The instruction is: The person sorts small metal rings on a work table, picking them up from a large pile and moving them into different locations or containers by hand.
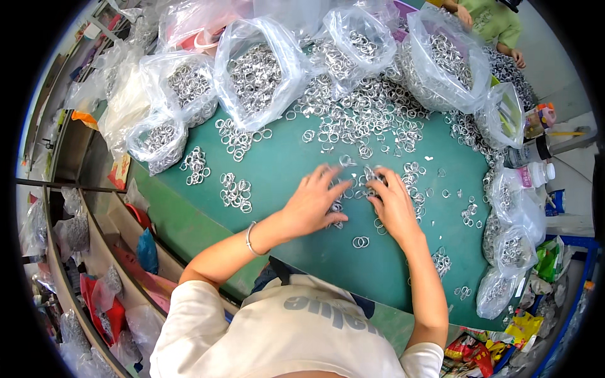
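Small silver metal rings [365,126] lie heaped and scattered over the green tabletop [296,142]. My left hand [312,201] is over the middle of the table, slightly blurred, its fingers spread. Some rings show beside and beneath its fingertips. Close by on the right, my right hand [396,205] has its fingers bent and apart, its fingertips against a small cluster of rings [364,178]. Whether any ring is pinched there is hard to see. A few linked-looking rings [360,242] lie just below, between my hands.
Clear plastic bags full of rings [255,79] line the far edge. More filled bags [513,246] and a plastic bottle [535,175] line the right side. Small ring piles [236,192] lie at left. Shelves [94,252] stand at left; another person [495,25] is at far right.
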`<control>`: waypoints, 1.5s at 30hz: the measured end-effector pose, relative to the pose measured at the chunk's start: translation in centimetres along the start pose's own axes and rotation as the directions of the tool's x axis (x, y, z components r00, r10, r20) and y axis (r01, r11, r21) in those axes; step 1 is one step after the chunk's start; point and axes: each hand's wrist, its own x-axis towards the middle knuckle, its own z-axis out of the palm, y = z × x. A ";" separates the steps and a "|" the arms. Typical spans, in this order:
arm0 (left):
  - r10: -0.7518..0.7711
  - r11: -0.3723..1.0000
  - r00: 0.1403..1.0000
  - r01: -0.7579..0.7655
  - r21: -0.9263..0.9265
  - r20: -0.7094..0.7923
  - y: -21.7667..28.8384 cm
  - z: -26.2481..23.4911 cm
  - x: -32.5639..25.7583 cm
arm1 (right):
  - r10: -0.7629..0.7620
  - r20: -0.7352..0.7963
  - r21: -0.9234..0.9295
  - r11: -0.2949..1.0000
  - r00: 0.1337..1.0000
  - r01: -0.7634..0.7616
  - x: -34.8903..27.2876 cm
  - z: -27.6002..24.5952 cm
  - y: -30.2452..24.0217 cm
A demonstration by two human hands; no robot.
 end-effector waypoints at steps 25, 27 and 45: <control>0.159 0.987 0.964 -0.160 0.012 -0.213 -2.2 -1.0 4.2 | 0.009 -0.226 -0.144 0.989 0.974 -0.042 -1.9 -3.3 1.7; 0.094 0.993 0.983 -0.104 -0.052 -0.160 -1.4 -1.1 3.2 | 0.030 -0.281 -0.111 0.992 0.959 -0.064 -2.6 -2.8 0.6; -0.199 0.942 0.969 0.147 -0.303 -0.149 -1.1 -0.4 0.3 | -0.129 -0.302 -0.152 0.985 0.945 0.085 2.6 1.7 -0.9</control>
